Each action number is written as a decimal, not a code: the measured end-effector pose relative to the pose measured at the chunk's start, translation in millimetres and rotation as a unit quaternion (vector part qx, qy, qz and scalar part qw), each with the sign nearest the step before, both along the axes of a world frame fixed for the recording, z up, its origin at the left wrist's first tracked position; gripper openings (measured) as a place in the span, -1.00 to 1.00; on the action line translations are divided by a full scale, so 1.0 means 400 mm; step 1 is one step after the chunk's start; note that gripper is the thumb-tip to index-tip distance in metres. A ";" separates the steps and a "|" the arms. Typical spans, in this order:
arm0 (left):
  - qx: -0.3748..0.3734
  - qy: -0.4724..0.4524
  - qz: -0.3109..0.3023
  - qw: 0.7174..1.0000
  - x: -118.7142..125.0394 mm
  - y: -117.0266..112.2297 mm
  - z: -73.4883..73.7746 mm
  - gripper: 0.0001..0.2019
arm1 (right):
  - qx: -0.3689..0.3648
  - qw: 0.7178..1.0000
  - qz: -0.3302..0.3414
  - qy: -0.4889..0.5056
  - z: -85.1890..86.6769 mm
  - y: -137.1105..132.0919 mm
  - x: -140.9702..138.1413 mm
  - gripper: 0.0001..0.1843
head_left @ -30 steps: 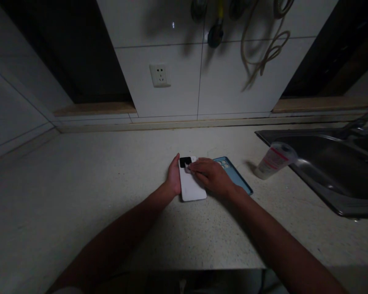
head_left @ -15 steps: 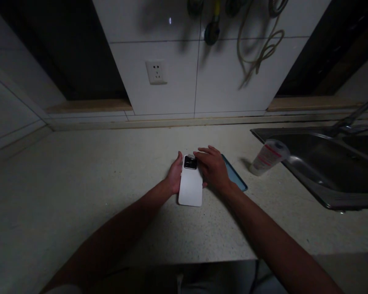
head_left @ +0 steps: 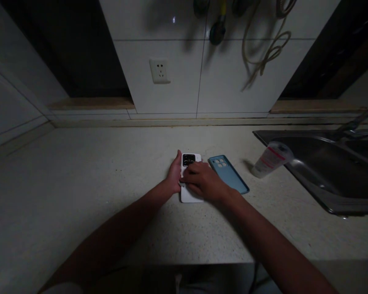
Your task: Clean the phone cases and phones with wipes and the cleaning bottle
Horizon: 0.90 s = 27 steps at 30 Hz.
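A white phone [head_left: 190, 195] lies back-up on the pale countertop [head_left: 95, 175], its black camera block at the far end. My left hand [head_left: 173, 176] grips its left edge, thumb up along the side. My right hand [head_left: 200, 181] lies across the phone's middle with fingers curled and pressed onto its back, just below the camera block. A blue phone case [head_left: 230, 174] lies flat on the counter just right of my right hand, apart from the phone.
A tipped plastic cup [head_left: 271, 160] with a red label lies at the rim of the steel sink [head_left: 331, 208] on the right. A wall socket [head_left: 160, 70] and a hanging cord [head_left: 265, 49] are on the tiled wall behind.
My right hand has come back from the phone's top end to lie across its middle, uncovering the blue case. The left hand still holds the left edge.
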<state>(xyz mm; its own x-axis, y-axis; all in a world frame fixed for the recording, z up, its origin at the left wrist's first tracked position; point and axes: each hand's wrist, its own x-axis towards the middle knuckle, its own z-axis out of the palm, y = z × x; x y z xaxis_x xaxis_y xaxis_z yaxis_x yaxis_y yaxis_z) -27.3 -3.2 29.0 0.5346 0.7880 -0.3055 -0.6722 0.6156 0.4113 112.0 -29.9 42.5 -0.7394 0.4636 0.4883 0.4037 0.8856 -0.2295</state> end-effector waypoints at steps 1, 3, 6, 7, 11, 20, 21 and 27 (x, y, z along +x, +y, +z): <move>0.001 -0.001 0.010 1.000 -0.001 0.002 -0.001 -0.35 | -0.015 1.000 0.024 -0.009 0.004 -0.003 0.003 -0.77; -0.006 0.003 0.037 0.999 -0.006 0.007 -0.004 -0.28 | -0.048 0.996 0.068 -0.015 0.011 -0.011 0.008 -0.77; -0.016 0.005 0.083 0.996 -0.013 0.013 -0.008 -0.26 | -0.097 0.990 0.102 -0.004 0.023 -0.028 0.014 -0.76; -0.020 0.001 0.092 0.996 -0.014 0.014 -0.010 -0.27 | -0.112 0.988 0.105 0.000 0.027 -0.033 0.015 -0.76; -0.028 -0.013 0.100 0.995 -0.017 0.013 -0.013 -0.30 | -0.146 0.983 0.109 0.010 0.031 -0.034 0.032 -0.75; -0.009 -0.001 0.051 0.999 -0.015 0.008 0.000 -0.24 | -0.025 0.988 -0.123 0.090 -0.029 0.032 0.078 -0.77; -0.009 -0.002 0.044 0.999 -0.013 0.007 0.002 -0.24 | -0.018 0.986 -0.133 0.096 -0.033 0.033 0.074 -0.77; -0.043 -0.005 -0.006 0.999 -0.005 -0.001 0.005 -0.33 | 0.021 0.965 -0.229 0.129 -0.032 0.038 0.030 -0.71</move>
<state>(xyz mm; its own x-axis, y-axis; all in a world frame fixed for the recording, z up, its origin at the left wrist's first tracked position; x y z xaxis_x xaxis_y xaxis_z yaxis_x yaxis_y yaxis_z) -29.3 -3.5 31.1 0.5467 0.7525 -0.3672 -0.6684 0.6563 0.3500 124.1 -14.8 29.6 -0.3134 0.6885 0.6541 0.6899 0.6384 -0.3414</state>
